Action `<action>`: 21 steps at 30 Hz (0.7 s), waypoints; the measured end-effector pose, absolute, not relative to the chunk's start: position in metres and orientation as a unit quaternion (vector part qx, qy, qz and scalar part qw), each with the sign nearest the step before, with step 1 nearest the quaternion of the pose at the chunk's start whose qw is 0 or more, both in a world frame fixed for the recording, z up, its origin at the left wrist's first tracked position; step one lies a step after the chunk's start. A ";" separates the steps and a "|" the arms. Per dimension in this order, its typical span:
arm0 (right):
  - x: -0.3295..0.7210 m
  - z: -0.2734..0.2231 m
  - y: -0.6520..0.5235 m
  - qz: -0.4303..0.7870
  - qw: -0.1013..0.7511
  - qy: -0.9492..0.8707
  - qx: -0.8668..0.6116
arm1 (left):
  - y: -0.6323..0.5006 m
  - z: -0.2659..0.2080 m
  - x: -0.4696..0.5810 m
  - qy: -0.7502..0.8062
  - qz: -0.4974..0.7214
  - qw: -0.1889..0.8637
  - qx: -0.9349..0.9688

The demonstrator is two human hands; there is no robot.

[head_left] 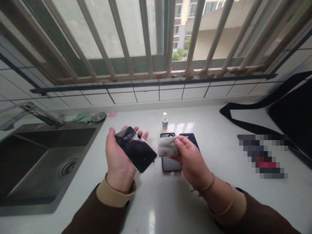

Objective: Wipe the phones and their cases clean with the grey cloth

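A smartphone point(136, 149) with a lit clock on its dark screen rests tilted in my left hand point(119, 159), the fingers round its far edge. My right hand point(192, 159) pinches a small grey cloth point(167, 147) between thumb and fingers, just right of the phone and apart from it. Below the cloth a black phone case point(172, 165) lies on the counter, partly covered from sight. Beside it is a dark flat object point(190, 139), half hidden behind my right hand. A small white-capped bottle point(165, 122) stands upright beyond the case.
On the left a sink point(44, 162) with a chrome faucet point(41, 115) is set into the white counter point(146, 208). A green cloth point(83, 118) and a metal strainer point(98, 117) lie at its back rim. A black bag point(292, 100) with a strap sits at right.
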State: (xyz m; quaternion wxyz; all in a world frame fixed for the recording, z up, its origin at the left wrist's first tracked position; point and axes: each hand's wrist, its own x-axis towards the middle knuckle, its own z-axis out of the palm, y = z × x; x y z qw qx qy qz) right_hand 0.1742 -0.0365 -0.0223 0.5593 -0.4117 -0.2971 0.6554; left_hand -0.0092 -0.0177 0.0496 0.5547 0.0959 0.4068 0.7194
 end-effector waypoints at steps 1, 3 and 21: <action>0.176 -0.022 -0.035 0.601 0.602 -0.313 -0.423 | -0.016 0.049 -0.012 0.406 0.671 0.617 0.067; 0.181 -0.022 -0.032 0.518 0.644 -0.360 -0.433 | -0.017 0.046 -0.012 0.394 0.563 0.725 0.050; 0.181 -0.017 -0.046 0.594 0.545 -0.450 -0.384 | -0.036 0.033 0.000 0.355 0.282 0.880 0.140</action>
